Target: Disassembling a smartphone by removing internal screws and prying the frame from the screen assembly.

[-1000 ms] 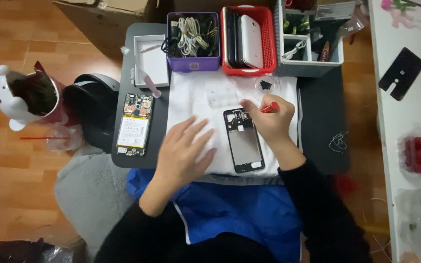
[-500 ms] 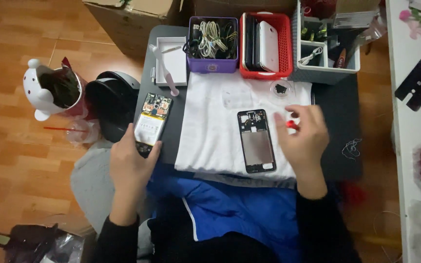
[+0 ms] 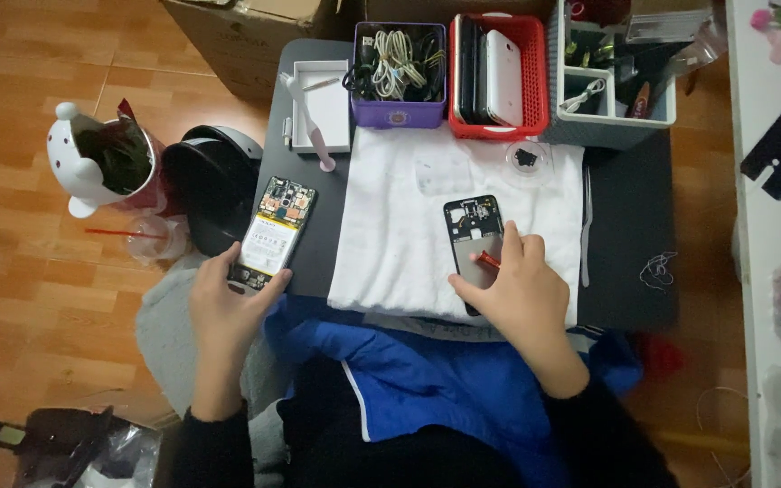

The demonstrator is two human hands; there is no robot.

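Fingers of the left hand [image 3: 226, 303] curl around the lower end of an opened smartphone with exposed yellow battery and circuit board [image 3: 273, 233], thumb on one edge and fingertips on the other; the phone lies at the left margin of the dark rectangular table mat [image 3: 630, 244], partly overhanging it. Fingers of the right hand [image 3: 515, 287] are pressed together around a small red-handled tool [image 3: 485, 260], its tip touching the black plastic phone frame [image 3: 474, 237], which lies flat on the white cloth [image 3: 390, 235] near the table's middle.

Assessment: the grip on the opened phone is at one end only; a hold nearer the middle, clear of the circuit board, would steady it better. The tool should stay low and shallow against the frame, with the palm bearing on the cloth for control.

Behind the cloth stand a purple basket of cables [image 3: 398, 63], a red basket of phones [image 3: 499, 72] and a small clear dish [image 3: 528, 159].
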